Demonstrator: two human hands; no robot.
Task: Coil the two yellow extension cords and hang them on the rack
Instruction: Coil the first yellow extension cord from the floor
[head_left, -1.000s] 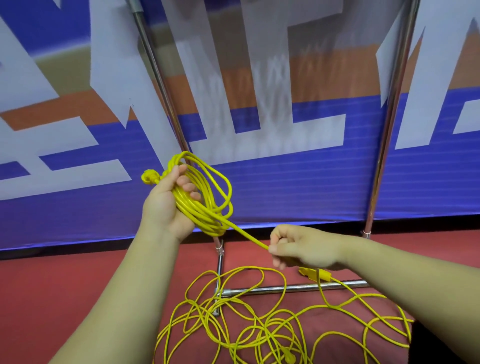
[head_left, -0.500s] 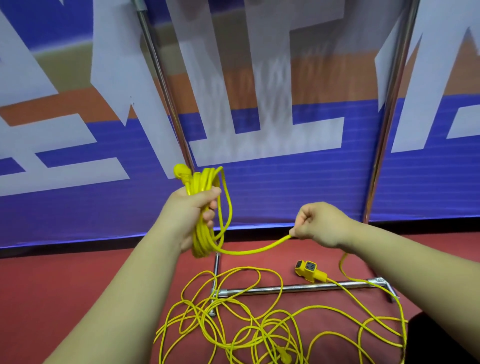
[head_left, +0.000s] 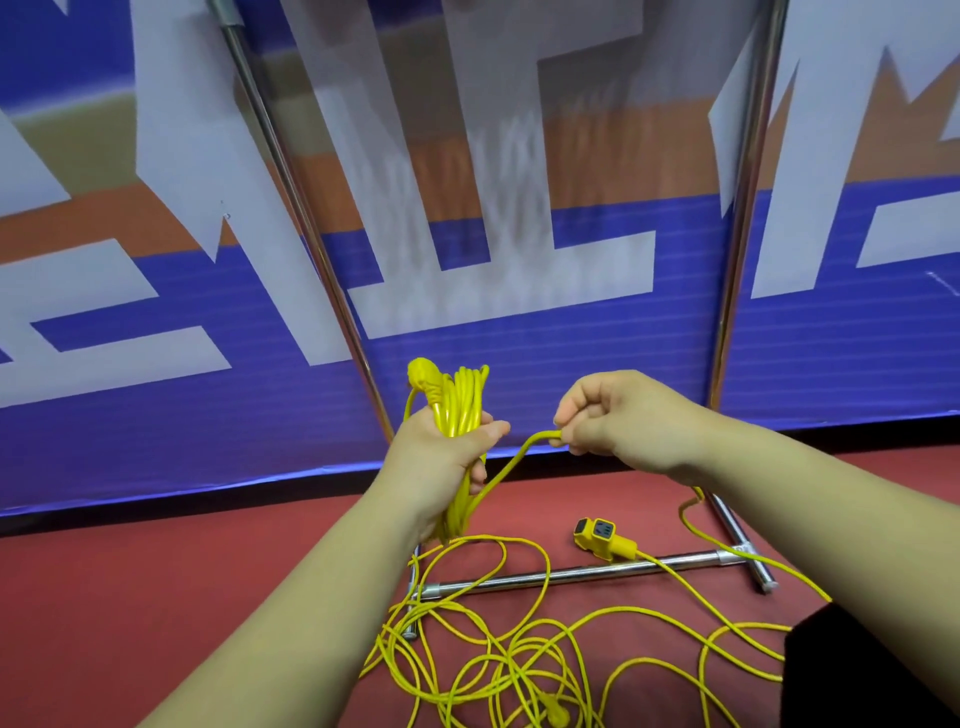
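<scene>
My left hand (head_left: 441, 457) grips a bundle of yellow cord loops (head_left: 460, 400), held upright, with a yellow plug (head_left: 423, 379) sticking out at its top. A single strand runs from the bundle's lower end up to my right hand (head_left: 608, 421), which pinches it just right of the bundle. Loose yellow cord (head_left: 519, 665) lies tangled on the red floor below. A yellow socket end (head_left: 597, 535) rests on the floor by the chrome rack's base bar (head_left: 582, 571). The rack's two uprights (head_left: 301, 208) rise behind my hands.
A blue, white and orange banner wall (head_left: 519, 338) stands right behind the rack. The rack's right upright (head_left: 743, 208) meets a T-shaped foot (head_left: 748, 561) on the red floor (head_left: 130, 571). A dark shape (head_left: 872, 670) fills the lower right corner.
My right hand has risen from low near the floor and moved in towards the bundle, drawing the strand up. My left hand turned the coil upright. The socket end, earlier hidden behind my right hand, now shows.
</scene>
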